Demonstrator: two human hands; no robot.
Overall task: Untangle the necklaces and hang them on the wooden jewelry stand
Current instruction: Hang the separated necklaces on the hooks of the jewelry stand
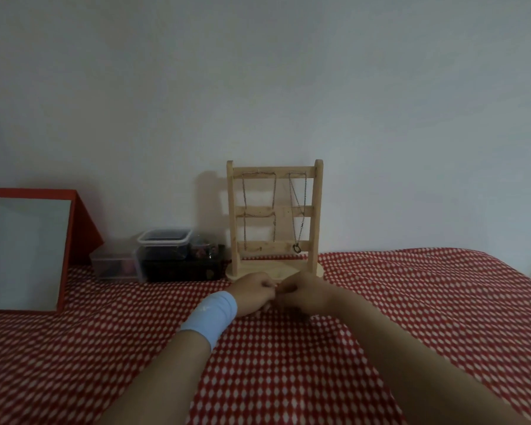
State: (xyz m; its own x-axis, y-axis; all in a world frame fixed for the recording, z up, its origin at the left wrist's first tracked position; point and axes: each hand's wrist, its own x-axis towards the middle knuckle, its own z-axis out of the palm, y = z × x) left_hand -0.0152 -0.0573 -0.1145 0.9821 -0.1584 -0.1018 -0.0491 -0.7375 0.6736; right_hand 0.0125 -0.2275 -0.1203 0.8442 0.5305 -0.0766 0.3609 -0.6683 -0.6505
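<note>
Nearest in, both forearms stretch out over the red-and-white cloth, with a pale blue wristband on the left one. The left hand and right hand meet knuckle to knuckle, fingers curled in, tips together. It's a pinching pose, but whether a chain sits between them cannot be told; anything there is too fine to see.

Just beyond the hands stands the wooden jewelry stand, its base right behind the knuckles. Thin necklaces already hang from its rails, 1 beyond the right hand ending in a ring pendant.

The risks, as a judgement: tug too hard and a knot tightens or a link snaps. Lift carelessly and a knuckle nudges the stand, swinging the hung chains together.

Further off, past the left hand, sit plastic containers and a red-framed mirror.
</note>
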